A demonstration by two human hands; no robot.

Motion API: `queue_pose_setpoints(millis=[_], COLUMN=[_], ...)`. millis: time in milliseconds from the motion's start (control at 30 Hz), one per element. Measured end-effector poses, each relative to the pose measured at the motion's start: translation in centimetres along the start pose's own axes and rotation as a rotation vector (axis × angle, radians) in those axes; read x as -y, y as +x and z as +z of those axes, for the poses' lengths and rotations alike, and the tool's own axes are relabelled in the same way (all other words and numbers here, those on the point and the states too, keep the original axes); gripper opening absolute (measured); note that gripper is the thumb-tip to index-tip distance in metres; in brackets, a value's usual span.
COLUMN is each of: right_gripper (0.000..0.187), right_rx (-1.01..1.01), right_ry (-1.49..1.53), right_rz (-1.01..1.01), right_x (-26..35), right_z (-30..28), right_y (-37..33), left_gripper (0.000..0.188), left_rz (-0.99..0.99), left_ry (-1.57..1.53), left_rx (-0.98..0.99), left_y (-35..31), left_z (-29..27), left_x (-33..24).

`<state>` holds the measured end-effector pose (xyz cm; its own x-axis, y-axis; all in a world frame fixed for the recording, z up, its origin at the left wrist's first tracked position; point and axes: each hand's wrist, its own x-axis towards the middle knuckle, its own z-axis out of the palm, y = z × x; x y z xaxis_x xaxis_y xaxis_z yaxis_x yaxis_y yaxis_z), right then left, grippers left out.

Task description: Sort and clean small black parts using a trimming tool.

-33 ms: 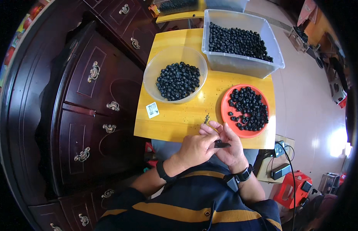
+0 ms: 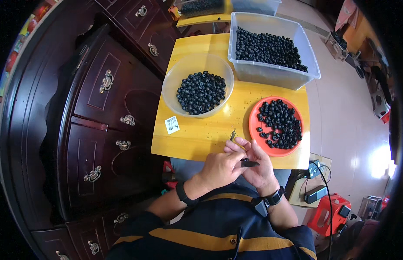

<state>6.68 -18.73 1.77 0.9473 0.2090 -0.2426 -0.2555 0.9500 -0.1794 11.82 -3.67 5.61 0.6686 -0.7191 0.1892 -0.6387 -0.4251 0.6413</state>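
Over the table's near edge my hands meet. My left hand (image 2: 219, 169) is closed, its fingers pinched on a dark, flat, blade-like piece (image 2: 250, 164) that points right across my other palm. My right hand (image 2: 260, 167) is turned partly palm up, fingers curled toward the left one. A small black piece (image 2: 244, 159) shows between the hands, mostly hidden. Beyond my right hand lies a red-orange plate (image 2: 252, 123) with round black beads (image 2: 279, 119), each with a hole. Dark crumbs (image 2: 232, 135) are scattered just past my fingertips.
A translucent round bowl (image 2: 169, 93) and a large clear plastic bin (image 2: 270, 74) hold more black beads on the yellow table (image 2: 188, 143). A white label (image 2: 171, 125) lies by the bowl. Dark wooden cabinets (image 2: 91, 143) flank the left; a red stool (image 2: 329, 214) and cables are at right.
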Motion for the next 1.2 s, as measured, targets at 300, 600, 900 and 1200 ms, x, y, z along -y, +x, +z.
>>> queue_pose_setpoints(millis=[300,600,900,1200], right_gripper=[0.033,0.029,0.011,0.009], right_rx=[0.038,0.056,0.106,0.019], right_ry=[-0.122,-0.082,-0.032,-0.038], right_rz=[0.000,0.013,0.036,0.073], right_x=[-0.1,-0.1,-0.3,0.7], right_z=[0.1,-0.3,-2.5,-2.0], right_y=[-0.4,0.0,0.5,-0.6], left_gripper=[0.024,0.023,0.016,0.021], left_rz=[-0.114,-0.080,-0.311,-0.432], left_ry=[-0.433,-0.519,-1.121,-1.139], left_rx=[-0.130,-0.162,-0.064,-0.044], left_y=[1.0,1.1,0.9,0.1], left_z=[-1.4,-0.8,-0.1,1.3], left_x=[0.4,0.5,1.4,1.9])
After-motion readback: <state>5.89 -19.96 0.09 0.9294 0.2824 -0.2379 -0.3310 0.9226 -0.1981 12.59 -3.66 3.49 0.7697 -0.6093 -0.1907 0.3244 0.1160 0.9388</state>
